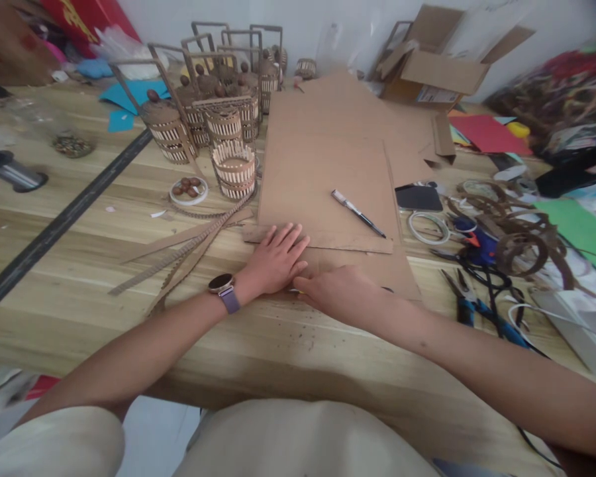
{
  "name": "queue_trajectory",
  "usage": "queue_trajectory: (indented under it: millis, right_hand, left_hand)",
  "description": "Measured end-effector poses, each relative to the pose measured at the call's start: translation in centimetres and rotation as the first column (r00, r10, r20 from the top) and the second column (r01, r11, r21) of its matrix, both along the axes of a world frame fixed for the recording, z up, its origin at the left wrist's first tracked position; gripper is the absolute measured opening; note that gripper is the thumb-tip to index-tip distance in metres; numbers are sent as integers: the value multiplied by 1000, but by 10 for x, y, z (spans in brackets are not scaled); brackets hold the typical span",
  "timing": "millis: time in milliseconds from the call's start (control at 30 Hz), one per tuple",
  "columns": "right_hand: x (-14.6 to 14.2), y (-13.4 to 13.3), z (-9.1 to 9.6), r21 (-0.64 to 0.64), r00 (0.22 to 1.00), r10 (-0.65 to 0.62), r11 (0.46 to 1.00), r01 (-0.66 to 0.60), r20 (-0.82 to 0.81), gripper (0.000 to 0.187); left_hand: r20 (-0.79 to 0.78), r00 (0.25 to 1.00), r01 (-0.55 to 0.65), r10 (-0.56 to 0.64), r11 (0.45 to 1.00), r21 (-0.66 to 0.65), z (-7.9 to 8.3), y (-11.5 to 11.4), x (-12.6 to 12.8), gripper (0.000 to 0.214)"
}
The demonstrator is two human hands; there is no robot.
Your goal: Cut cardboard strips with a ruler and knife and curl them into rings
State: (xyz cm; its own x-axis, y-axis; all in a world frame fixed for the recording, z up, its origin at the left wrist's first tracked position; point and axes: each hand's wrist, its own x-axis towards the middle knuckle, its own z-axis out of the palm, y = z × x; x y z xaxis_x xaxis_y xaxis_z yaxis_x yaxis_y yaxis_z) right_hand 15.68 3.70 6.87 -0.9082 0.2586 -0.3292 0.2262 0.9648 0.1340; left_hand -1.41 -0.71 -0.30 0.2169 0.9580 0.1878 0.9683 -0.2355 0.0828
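My left hand, with a watch on its wrist, lies flat with fingers spread. It presses on a cardboard strip at the near edge of a cardboard sheet. Right beside its thumb, my right hand is closed at the sheet's near side. A small pale tip and a dark end peep out around the right hand, but what it grips is mostly hidden. A pen rests on the cardboard beyond both hands.
Left of the cardboard stand several small slatted baskets, a dish of brown beads and loose cardboard strips. Pliers, a phone and a wire coil lie right. An opened box stands behind.
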Motion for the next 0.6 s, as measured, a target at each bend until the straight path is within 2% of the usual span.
queue_trajectory:
  millis: [433, 600]
  right_hand:
    - [-2, -1, 0, 2, 1000, 12, 1000, -12, 7, 27]
    - [-8, -7, 9, 14, 995, 25, 1000, -27, 96, 36]
  left_hand:
    - [-9, 1000, -2, 2, 1000, 7, 0, 0, 0, 52]
    - [6, 1000, 9, -10, 1000, 20, -2, 0, 0, 51]
